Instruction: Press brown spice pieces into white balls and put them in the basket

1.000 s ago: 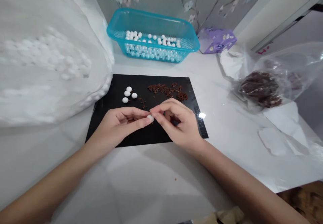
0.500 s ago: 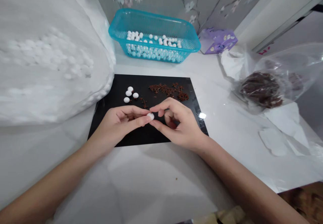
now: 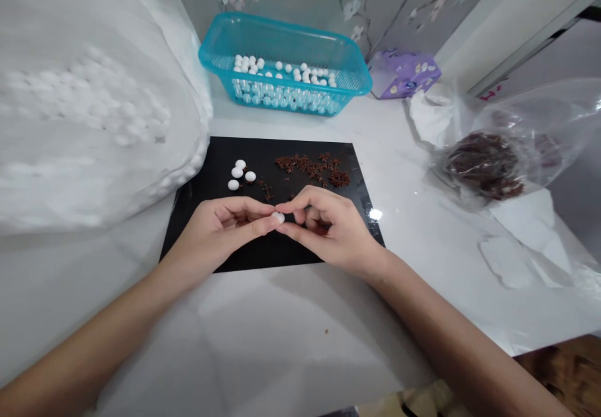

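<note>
While the left hand (image 3: 220,226) pinches a white ball (image 3: 278,218) over the black board (image 3: 277,254), right hand (image 3: 335,229) pinches it from the other side, brown bits (image 3: 310,168) behind.

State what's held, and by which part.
A small, round white ball, pinched at its left side by the left hand; the right hand touches or nearly touches it.

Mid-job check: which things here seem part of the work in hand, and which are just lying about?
Probably part of the work:
white ball, held by the left hand, right hand at it
four loose white balls
brown pieces
black board under them
teal basket of balls
large bag of balls
bag of brown material

Apparently just lying about:
purple packet
crumpled white paper
</note>
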A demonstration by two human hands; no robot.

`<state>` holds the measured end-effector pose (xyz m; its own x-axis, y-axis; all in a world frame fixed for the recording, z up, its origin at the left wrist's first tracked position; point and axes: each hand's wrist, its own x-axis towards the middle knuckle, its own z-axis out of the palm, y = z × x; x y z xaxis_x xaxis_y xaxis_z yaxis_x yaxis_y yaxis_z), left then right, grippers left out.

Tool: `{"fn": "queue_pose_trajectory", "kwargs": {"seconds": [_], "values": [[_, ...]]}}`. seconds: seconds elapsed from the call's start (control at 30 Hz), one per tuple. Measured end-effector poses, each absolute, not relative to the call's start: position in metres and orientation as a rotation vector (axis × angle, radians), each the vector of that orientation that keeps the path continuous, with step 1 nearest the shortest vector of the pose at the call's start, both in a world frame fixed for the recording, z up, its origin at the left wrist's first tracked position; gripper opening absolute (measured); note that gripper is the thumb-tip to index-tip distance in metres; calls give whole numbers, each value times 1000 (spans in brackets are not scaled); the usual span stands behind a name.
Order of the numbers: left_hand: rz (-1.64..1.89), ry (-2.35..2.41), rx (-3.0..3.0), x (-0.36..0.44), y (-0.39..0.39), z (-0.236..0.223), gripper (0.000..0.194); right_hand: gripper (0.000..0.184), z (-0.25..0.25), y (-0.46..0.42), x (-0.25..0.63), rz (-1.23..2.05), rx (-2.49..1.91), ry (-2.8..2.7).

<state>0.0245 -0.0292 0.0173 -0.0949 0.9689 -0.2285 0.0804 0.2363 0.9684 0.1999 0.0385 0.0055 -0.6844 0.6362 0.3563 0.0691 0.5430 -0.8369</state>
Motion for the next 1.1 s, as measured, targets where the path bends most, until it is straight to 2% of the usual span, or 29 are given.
{"fn": "queue_pose_trajectory", "kwargs": {"seconds": [0.33, 0.6, 0.67, 0.77, 0.83, 0.93, 1.1], "values": [[999, 1475, 1105, 24, -30, 17, 17, 5, 7, 38, 199, 1197, -581, -2123], [1015, 1439, 1114, 27, -29, 18, 11, 2, 6, 40, 200, 1141, -516, -2185], [1028, 1439, 1120, 27, -28, 19, 12, 5, 6, 39, 200, 1141, -548, -2208], [1038, 1526, 1167, 25, -27, 19, 23, 21, 6, 41, 201, 1151, -634, -2190], [1039, 1656, 1262, 19, -27, 19, 30, 26, 6, 43, 202, 1131, -696, -2178], [985, 1856, 1568, 6, -27, 16, 29, 17, 8, 47, 204, 1059, -746, -2295], [699, 2075, 2105, -5, -28, 11, 30, 16, 16, 47, 204, 995, -808, -2642]]}}
